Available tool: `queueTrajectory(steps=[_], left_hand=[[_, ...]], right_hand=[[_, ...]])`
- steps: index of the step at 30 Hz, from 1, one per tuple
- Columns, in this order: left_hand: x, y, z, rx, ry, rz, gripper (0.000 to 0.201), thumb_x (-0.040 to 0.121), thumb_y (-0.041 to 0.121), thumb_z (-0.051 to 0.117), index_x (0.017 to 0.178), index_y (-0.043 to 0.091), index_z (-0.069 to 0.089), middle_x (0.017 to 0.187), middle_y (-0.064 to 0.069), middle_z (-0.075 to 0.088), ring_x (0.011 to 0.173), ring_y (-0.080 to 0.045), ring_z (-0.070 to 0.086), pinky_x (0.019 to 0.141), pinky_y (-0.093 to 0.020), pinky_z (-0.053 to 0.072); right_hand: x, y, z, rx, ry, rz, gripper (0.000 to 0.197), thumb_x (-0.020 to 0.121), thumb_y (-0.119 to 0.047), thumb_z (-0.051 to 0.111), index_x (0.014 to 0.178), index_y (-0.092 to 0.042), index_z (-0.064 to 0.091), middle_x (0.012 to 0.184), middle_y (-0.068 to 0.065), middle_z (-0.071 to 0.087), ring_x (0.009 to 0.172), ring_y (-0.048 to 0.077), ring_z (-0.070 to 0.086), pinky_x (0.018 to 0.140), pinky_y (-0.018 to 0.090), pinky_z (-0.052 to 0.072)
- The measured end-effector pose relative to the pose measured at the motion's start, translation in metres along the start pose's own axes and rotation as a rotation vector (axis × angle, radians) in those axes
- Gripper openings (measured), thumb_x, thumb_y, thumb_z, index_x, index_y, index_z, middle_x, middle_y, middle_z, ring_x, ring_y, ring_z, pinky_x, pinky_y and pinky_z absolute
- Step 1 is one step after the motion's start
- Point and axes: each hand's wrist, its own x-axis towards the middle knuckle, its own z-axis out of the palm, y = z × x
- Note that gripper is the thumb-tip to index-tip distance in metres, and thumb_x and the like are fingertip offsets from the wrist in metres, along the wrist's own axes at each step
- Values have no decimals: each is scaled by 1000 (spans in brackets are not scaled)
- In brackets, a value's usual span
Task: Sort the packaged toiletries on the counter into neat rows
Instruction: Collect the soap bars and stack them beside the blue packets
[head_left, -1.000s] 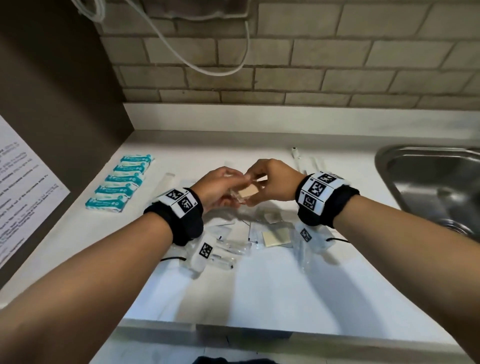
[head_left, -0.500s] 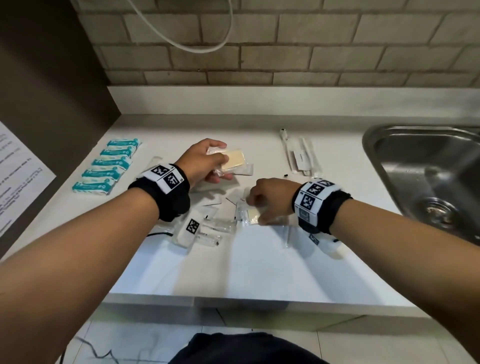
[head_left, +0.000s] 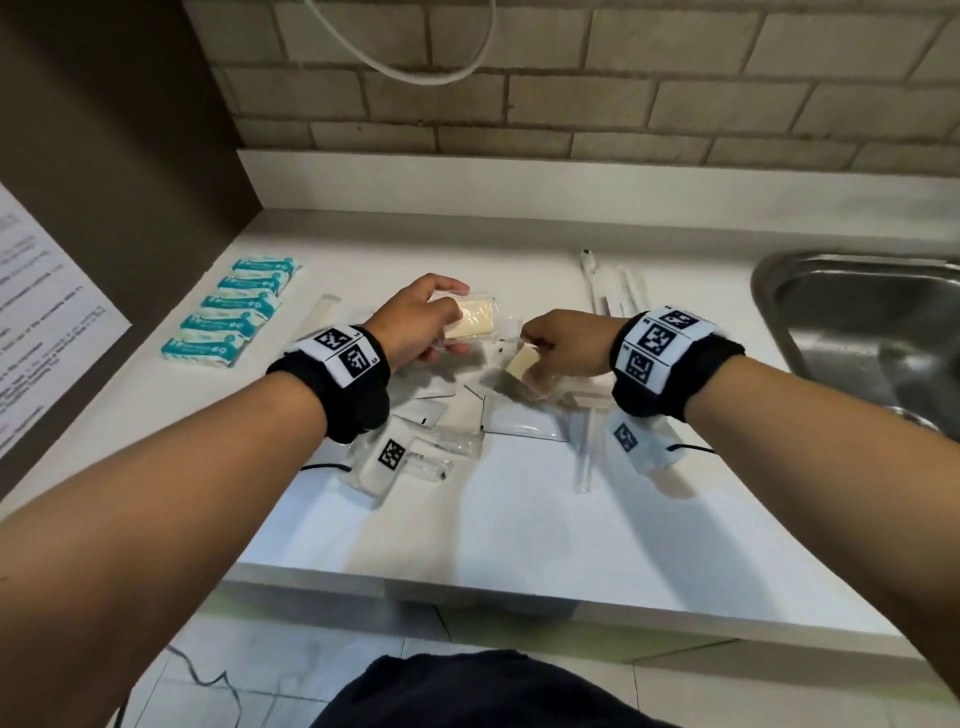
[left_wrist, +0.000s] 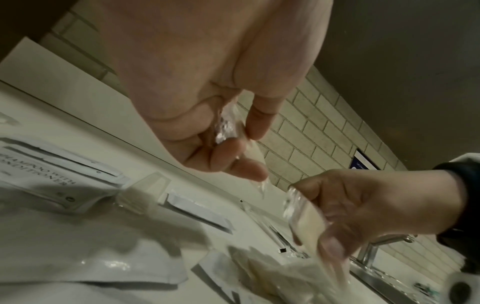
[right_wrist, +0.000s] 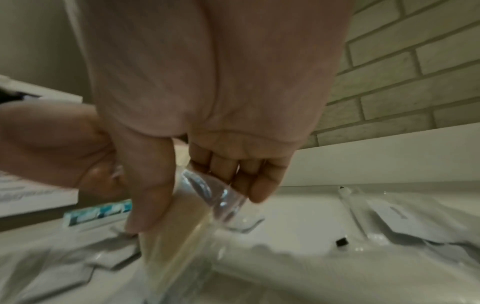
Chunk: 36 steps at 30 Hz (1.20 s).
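Observation:
My left hand (head_left: 426, 322) grips a cream soap bar in clear wrap (head_left: 470, 322) just above the white counter (head_left: 467, 525); in the left wrist view the crinkled wrap (left_wrist: 228, 125) sits between thumb and fingers. To its right, my right hand (head_left: 558, 345) pinches a second wrapped soap bar (head_left: 522, 364), tilted, over the loose pile; the right wrist view shows this bar (right_wrist: 179, 222) under the thumb. A neat row of several teal-and-white packets (head_left: 234, 317) lies at the far left. White sachets (head_left: 519, 421) and clear tube packs (head_left: 457, 441) lie scattered under my wrists.
A steel sink (head_left: 872, 332) is sunk into the counter at the right. Long wrapped toothbrush-like packs (head_left: 618, 296) lie near the back. A brown panel with a printed sheet (head_left: 47, 312) bounds the left, a brick wall (head_left: 571, 93) the back.
My right hand has lifted a second soap bar from the pile and moved it up toward the left hand. The left hand still holds its bar in about the same place.

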Motion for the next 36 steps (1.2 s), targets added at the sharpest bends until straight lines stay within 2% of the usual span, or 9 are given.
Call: queueTrajectory(steps=[1, 5, 10, 13, 18, 23, 29, 32, 36], left_hand=[[0, -1, -2, 2, 6, -1, 30, 93, 9, 47, 115, 26, 58, 107, -6, 60, 69, -21, 70, 42, -21, 40], [0, -2, -10, -14, 25, -22, 30, 92, 9, 46, 113, 28, 58, 107, -9, 63, 69, -22, 69, 41, -21, 37], [1, -2, -11, 0, 15, -26, 30, 93, 9, 46, 115, 25, 58, 102, -6, 63, 73, -25, 69, 45, -24, 38], [2, -2, -11, 7, 8, -23, 30, 93, 10, 46, 117, 25, 58, 101, -5, 62, 75, -26, 70, 47, -25, 37], [5, -3, -10, 13, 9, -35, 30, 94, 9, 46, 117, 24, 58, 102, -4, 62, 72, -25, 69, 48, -26, 35], [7, -1, -6, 29, -12, -45, 30, 95, 10, 47, 119, 24, 57, 104, -3, 62, 68, -20, 70, 42, -23, 36], [11, -2, -9, 38, -5, -41, 30, 92, 11, 47, 115, 26, 59, 109, -7, 62, 73, -23, 68, 45, -24, 38], [14, -8, -13, 40, 13, -52, 31, 92, 8, 46, 114, 23, 59, 102, -9, 61, 71, -28, 68, 47, -25, 40], [15, -14, -16, -17, -6, -80, 31, 92, 9, 43, 112, 22, 62, 79, -16, 53, 63, -30, 58, 50, -28, 32]], right_hand=[[0, 1, -4, -29, 8, 12, 7, 84, -17, 65, 87, -18, 59, 87, -2, 59, 80, 19, 53, 65, 28, 40], [8, -6, -11, -85, 59, 74, 30, 90, -18, 53, 119, -8, 57, 117, 8, 60, 92, 21, 52, 75, 29, 40], [15, -10, 10, -60, 69, 195, 43, 67, -41, 72, 101, -21, 56, 95, -5, 62, 84, 18, 60, 71, 30, 50], [12, -7, 17, -56, 126, 234, 31, 60, -38, 68, 83, -19, 62, 80, 1, 69, 71, 20, 65, 66, 36, 59], [17, -3, 13, -81, 30, 241, 33, 49, -47, 72, 68, -20, 67, 69, -2, 72, 69, 20, 70, 72, 38, 61], [17, -5, 17, -74, -4, 181, 33, 63, -32, 81, 87, -13, 69, 85, 5, 73, 75, 20, 68, 76, 35, 58], [23, -6, 0, 1, 78, 105, 33, 72, -25, 76, 100, -18, 60, 90, -4, 60, 86, 18, 58, 73, 28, 49], [18, -9, -24, 99, 212, -5, 18, 76, -20, 75, 84, -21, 59, 75, -7, 57, 70, 8, 56, 62, 24, 40], [12, -27, -47, 225, 242, -157, 23, 73, -15, 78, 68, -25, 59, 58, -8, 57, 38, 0, 49, 42, 12, 38]])
